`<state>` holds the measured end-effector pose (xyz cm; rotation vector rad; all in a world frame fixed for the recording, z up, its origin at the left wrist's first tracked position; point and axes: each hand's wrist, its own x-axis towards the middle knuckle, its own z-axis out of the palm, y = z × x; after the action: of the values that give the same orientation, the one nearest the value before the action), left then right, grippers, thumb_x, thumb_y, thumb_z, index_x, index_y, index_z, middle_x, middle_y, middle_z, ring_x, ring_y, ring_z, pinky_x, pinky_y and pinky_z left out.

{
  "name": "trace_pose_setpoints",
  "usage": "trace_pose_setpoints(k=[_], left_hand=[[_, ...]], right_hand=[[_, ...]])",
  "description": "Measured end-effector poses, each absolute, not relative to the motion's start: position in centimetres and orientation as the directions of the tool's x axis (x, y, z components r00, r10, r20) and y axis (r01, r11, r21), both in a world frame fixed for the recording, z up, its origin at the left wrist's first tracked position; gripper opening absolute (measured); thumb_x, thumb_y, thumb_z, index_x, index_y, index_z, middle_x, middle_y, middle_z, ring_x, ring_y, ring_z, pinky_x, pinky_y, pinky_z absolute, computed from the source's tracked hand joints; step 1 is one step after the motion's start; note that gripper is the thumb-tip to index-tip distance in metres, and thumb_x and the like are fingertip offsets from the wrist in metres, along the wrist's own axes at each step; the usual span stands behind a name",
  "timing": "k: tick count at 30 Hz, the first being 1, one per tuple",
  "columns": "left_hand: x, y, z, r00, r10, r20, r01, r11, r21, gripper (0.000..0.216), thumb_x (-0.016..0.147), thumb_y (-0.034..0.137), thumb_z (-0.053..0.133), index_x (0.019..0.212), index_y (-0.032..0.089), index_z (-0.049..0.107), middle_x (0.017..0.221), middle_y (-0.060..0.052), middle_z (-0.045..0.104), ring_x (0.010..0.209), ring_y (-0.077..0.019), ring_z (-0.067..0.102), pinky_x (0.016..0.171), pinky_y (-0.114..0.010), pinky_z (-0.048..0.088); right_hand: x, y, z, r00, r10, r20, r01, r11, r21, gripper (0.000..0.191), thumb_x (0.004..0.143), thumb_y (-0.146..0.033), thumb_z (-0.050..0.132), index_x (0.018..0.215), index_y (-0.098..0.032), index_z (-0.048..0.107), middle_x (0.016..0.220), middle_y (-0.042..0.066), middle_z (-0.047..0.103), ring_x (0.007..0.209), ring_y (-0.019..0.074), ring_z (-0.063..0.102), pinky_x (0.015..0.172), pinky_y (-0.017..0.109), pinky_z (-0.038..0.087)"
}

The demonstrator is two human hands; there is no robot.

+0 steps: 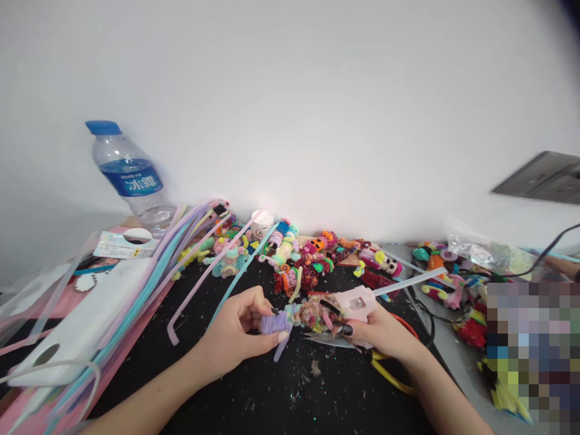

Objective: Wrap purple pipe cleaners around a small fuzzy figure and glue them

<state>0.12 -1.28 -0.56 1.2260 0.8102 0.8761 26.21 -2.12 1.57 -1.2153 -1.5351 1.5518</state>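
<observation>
My left hand is closed, thumb and fingers pinching a purple fuzzy-wire piece with a short tail hanging down. This piece adjoins a pale-blue part and a brown fuzzy clump, apparently one small doll. My right hand is closed around a pale pink glue gun, its thumb beside the brown clump. A translucent glue stick juts from the gun's back. The nozzle is hidden. Below my right hand show scissor blades and a yellow handle.
Several pipe-cleaner dolls line the wall. To the left are pastel pipe cleaners, a white board and a water bottle. More dolls, a clear plastic bag and black cables are on the right.
</observation>
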Motion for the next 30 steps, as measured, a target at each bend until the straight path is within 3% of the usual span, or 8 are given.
trace_pose_setpoints(k=[3, 17, 23, 26, 30], left_hand=[[0.12, -1.35, -0.5, 0.45, 0.891, -0.055, -0.096, 0.11, 0.989, 0.037, 0.066, 0.017, 0.073, 0.068, 0.02, 0.036, 0.069, 0.006, 0.05, 0.06, -0.0084, 0.045, 0.056, -0.022, 0.035], [0.11, -1.62, -0.24, 0.46, 0.887, -0.048, -0.079, 0.095, 0.992, 0.036, 0.066, 0.02, 0.073, 0.067, 0.02, 0.037, 0.071, 0.004, 0.051, 0.062, -0.0103, 0.049, 0.058, -0.024, 0.037], [0.07, -1.7, -0.27, 0.465, 0.884, -0.044, -0.067, 0.085, 0.994, 0.036, 0.065, 0.02, 0.074, 0.067, 0.02, 0.038, 0.073, 0.003, 0.052, 0.064, -0.0107, 0.049, 0.06, -0.025, 0.039], [0.05, -1.7, -0.23, 0.47, 0.882, -0.04, -0.076, 0.085, 0.993, 0.035, 0.065, 0.02, 0.074, 0.067, 0.019, 0.039, 0.073, 0.003, 0.052, 0.064, -0.0103, 0.049, 0.059, -0.024, 0.038], [0.05, -1.63, -0.09, 0.479, 0.877, -0.033, -0.136, 0.111, 0.984, 0.036, 0.064, 0.019, 0.075, 0.066, 0.019, 0.039, 0.07, 0.004, 0.052, 0.061, -0.0091, 0.048, 0.056, -0.022, 0.037]], right_hand=[[26.19, -2.12, 1.51, -0.363, 0.915, -0.179, 0.158, -0.129, -0.979, 0.053, 0.069, -0.047, 0.072, 0.109, -0.016, 0.061, 0.077, 0.004, 0.067, 0.079, 0.0213, 0.063, 0.07, 0.031, 0.051], [26.33, -2.19, 1.52, -0.352, 0.915, -0.199, 0.18, -0.143, -0.973, 0.04, 0.069, -0.047, 0.071, 0.091, -0.016, 0.061, 0.071, 0.0, 0.058, 0.065, 0.0135, 0.053, 0.061, 0.024, 0.046], [26.08, -2.12, 1.91, -0.368, 0.908, -0.199, 0.184, -0.139, -0.973, 0.035, 0.07, -0.048, 0.07, 0.081, -0.016, 0.062, 0.061, -0.001, 0.056, 0.066, 0.0155, 0.056, 0.063, 0.027, 0.049], [25.99, -2.13, 1.98, -0.375, 0.907, -0.189, 0.176, -0.13, -0.976, 0.034, 0.071, -0.047, 0.069, 0.083, -0.016, 0.063, 0.067, 0.0, 0.06, 0.07, 0.0171, 0.059, 0.067, 0.029, 0.05], [26.04, -2.15, 1.74, -0.364, 0.914, -0.177, 0.201, -0.108, -0.974, 0.043, 0.072, -0.043, 0.07, 0.103, -0.016, 0.061, 0.088, 0.006, 0.067, 0.079, 0.0208, 0.062, 0.071, 0.032, 0.051]])
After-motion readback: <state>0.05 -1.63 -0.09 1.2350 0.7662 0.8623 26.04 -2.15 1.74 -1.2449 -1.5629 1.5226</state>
